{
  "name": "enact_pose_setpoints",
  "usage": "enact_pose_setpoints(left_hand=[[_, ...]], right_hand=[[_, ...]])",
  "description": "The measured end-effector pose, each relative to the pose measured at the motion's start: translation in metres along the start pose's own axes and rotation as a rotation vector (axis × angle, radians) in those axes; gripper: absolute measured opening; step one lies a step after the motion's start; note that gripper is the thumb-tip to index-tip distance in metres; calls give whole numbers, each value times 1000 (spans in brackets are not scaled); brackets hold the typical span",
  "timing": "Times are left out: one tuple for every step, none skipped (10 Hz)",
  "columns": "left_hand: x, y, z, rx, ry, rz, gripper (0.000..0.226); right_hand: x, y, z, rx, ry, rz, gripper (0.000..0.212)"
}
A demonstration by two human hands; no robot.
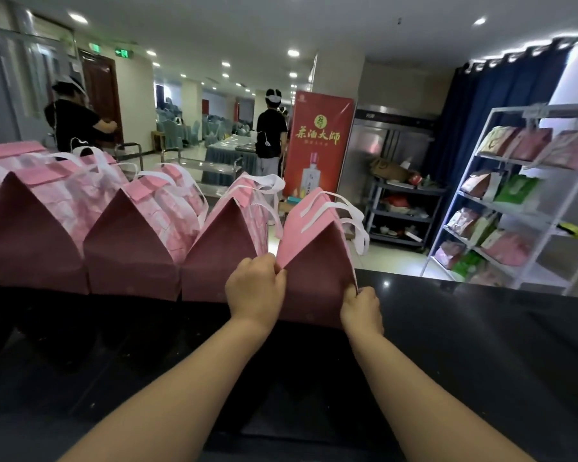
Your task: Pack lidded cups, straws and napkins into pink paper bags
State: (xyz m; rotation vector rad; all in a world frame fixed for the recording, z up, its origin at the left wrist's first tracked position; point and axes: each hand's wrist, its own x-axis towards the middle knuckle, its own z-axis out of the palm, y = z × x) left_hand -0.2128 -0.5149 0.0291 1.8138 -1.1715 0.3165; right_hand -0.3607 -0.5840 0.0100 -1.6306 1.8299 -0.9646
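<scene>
Several pink paper bags with white handles stand in a row on a black counter (481, 345). The rightmost pink bag (314, 271) stands at the row's right end, its top folded shut into a peak. My left hand (256, 288) pinches its left side fold. My right hand (361, 308) pinches its right edge low down. To its left stand a third bag (221, 261), a second bag (131, 248) and a further bag (34, 241), all closed. Cups, straws and napkins are not visible.
A white shelf rack (528, 208) with pink and green bags stands at the right beyond the counter. A red banner (317, 145), a steel fridge (391, 145) and a cart (404, 208) stand behind. Two people (271, 135) stand farther back.
</scene>
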Motion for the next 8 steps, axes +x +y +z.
enact_pose_setpoints(left_hand=[[12,-9,5,50,30,116,21],[20,-19,9,72,65,192,26],[23,-31,12,41,78,144,22],[21,-37,10,7,83,116,20],[17,-38,5,-4,82,89,19],[10,-38,-4,-4,51,66,20],[-4,-34,-18,-12,56,40,19],[-30,-22,-28,-38,3,2,16]], right_hand=[[14,-7,15,3,-35,55,53],[20,-9,27,-2,-42,35,51],[20,-7,38,2,-47,-1,45],[18,-9,41,12,-72,-25,42],[15,-8,37,77,-127,-38,51],[3,-2,28,83,-145,-63,60],[-13,10,14,56,-108,-93,55],[-33,23,-7,22,-115,-106,46]])
